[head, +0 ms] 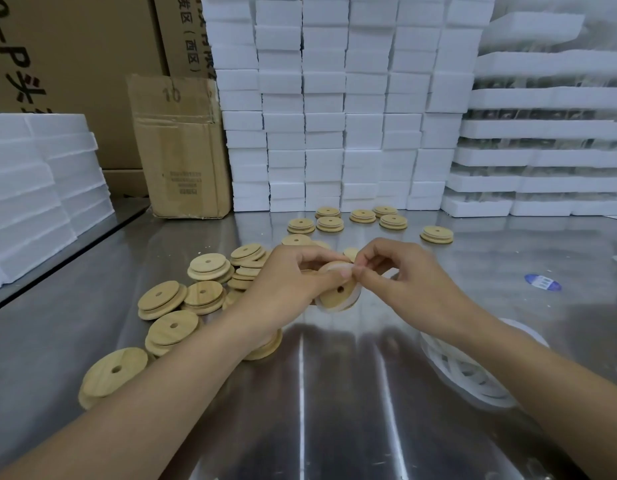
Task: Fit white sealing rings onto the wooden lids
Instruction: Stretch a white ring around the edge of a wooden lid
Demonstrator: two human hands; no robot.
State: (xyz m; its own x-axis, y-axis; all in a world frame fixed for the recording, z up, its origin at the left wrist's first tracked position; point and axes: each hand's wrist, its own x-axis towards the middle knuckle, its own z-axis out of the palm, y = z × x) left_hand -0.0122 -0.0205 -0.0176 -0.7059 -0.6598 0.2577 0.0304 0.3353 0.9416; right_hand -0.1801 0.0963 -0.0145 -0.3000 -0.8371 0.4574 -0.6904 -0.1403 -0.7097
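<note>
Two hands on one lid: your left hand [293, 275] grips the wooden lid [338, 294] just above the tabletop [334, 393] at frame centre. Your right hand [404, 275] pinches the white ring [329, 270] at its top edge, probably to stretch it round the step. Bare lids [174, 327] are heaped at left, handy for that hand, and loose rings [473, 372] sit lower right. The back row [329, 224] looks like your done pile, though I can't tell if they're ringed. Writing: "10" on the small cardboard box [182, 147], "(西区)" on the carton [182, 36] at the top left. The blue sticker [542, 282] is too blurry.
</note>
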